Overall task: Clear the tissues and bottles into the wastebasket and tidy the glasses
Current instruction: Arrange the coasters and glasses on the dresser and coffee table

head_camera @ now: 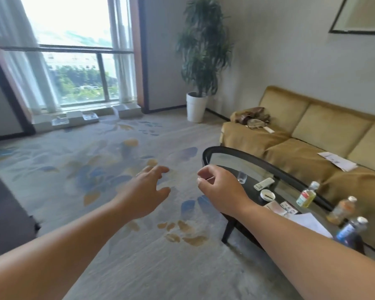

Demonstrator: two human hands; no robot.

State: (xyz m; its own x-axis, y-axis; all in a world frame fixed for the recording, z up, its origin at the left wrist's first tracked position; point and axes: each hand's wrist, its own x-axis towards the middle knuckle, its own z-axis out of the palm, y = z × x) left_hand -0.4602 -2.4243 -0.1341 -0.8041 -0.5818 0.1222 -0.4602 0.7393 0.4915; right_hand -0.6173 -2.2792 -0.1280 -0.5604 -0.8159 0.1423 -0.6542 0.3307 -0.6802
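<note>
Three bottles stand on the glass top of the oval coffee table [243, 158] at the right: a yellow-green one [306, 194], an orange one [341, 211] and a dark blue-labelled one [351, 230]. A small clear glass [241, 177] stands on the lower shelf, just right of my right hand [217, 190]. That hand hovers by the table's left end with loosely curled fingers and holds nothing. My left hand [148, 189] is stretched out over the carpet, fingers spread. A white sheet or tissue [310, 221] lies near the bottles. No wastebasket is in view.
A remote control [264, 184], a white ashtray [267, 194] and small packets [279, 207] lie on the table shelf. A tan sofa [301, 144] behind it carries a bag and papers. A potted plant [196, 105] stands by the window. Patterned carpet spreads to the left.
</note>
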